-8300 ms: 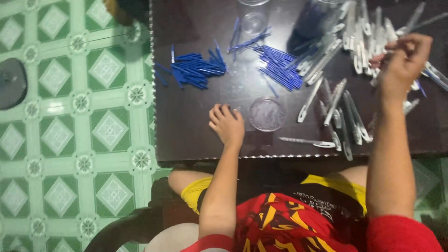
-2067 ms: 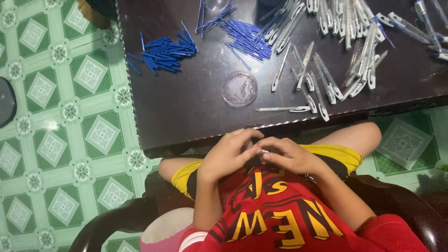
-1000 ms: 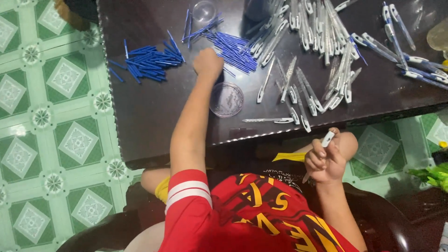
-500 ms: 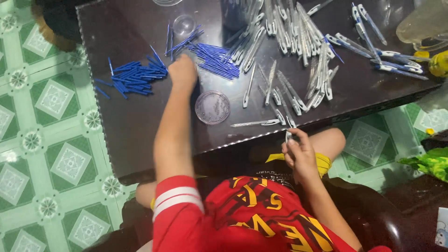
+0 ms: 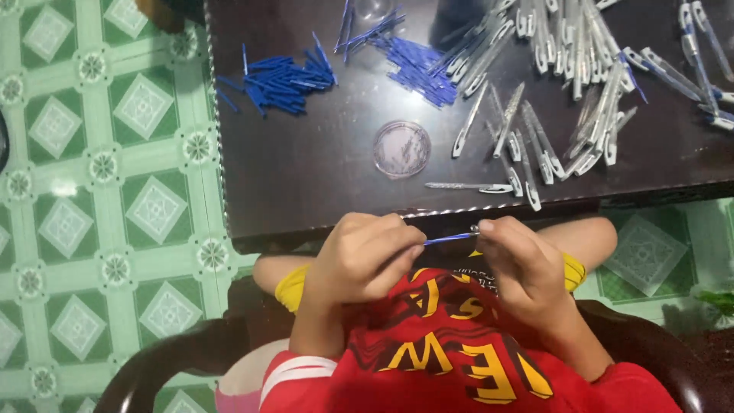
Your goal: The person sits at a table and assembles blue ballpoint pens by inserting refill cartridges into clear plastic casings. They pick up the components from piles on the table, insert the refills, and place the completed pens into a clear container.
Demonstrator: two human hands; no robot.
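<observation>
Blue refill [image 5: 451, 239] now spans the gap between both hands, held level just in front of the near edge of the tabletop [image 5: 306, 183], above the person's lap. Half a second ago the left hand [image 5: 363, 256] was stretched far out over the tabletop by the blue heaps; it has come back to the body, and its fingers [image 5: 397, 246] pinch the left end of the refill. The right hand [image 5: 524, 268], which was alone near the lap with a pale barrel, has closed in to meet it, its fingers [image 5: 489, 229] shut around the refill's right end, where a small pale tip shows. Whether the barrel is inside that hand I cannot tell.

On the tabletop, a round clear dish [image 5: 402, 149] sits near the near edge, with one assembled pen [image 5: 470, 186] lying just beside it. A heap of blue refills [image 5: 279, 78] lies toward the far left corner, and a spread of clear pen barrels [image 5: 566, 84] covers the far right part.
</observation>
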